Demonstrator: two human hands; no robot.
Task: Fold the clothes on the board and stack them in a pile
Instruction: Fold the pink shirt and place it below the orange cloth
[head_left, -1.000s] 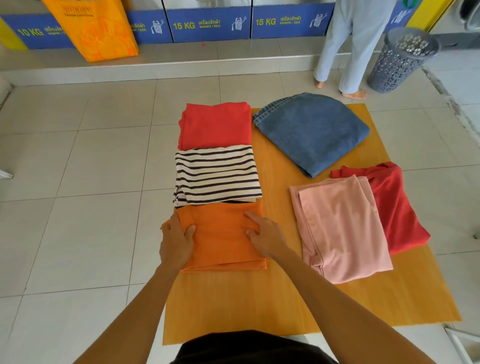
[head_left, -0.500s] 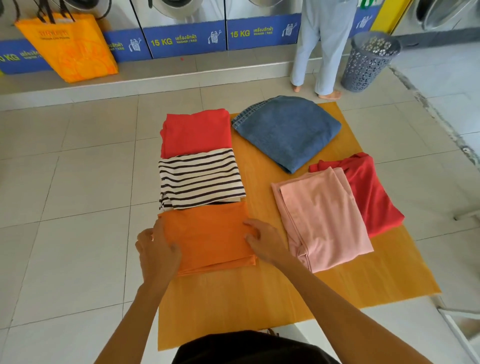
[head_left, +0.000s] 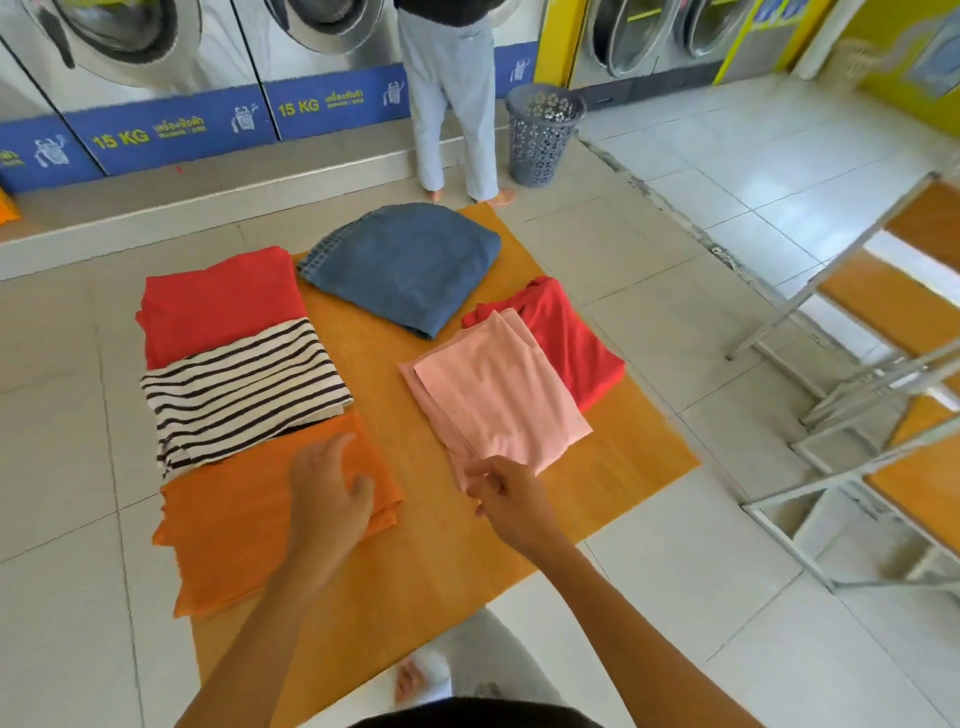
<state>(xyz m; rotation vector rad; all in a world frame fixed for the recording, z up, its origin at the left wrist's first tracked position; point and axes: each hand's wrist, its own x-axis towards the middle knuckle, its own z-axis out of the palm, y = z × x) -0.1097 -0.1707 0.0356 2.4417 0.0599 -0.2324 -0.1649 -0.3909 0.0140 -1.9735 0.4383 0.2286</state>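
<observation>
Head view: both hands have left the orange fold (head_left: 249, 519) — left hand (head_left: 332, 493) hovers relaxed, holding nothing. Right hand (head_left: 506, 499) now at pink garment (head_left: 498, 395) — grip unclear; likely next.

The floor (head_left: 779, 171) is made of big shiny white tiles, and a low grey step (head_left: 208, 192) runs along the back. On the step stand big silver washing machines (head_left: 130, 47) with round doors and blue signs that say 15 KG. A person in pale trousers (head_left: 452, 93) stands beside a grey basket with holes (head_left: 543, 135), and metal-framed wooden racks (head_left: 883, 338) stand on the right by a yellow wall (head_left: 904, 62).
</observation>
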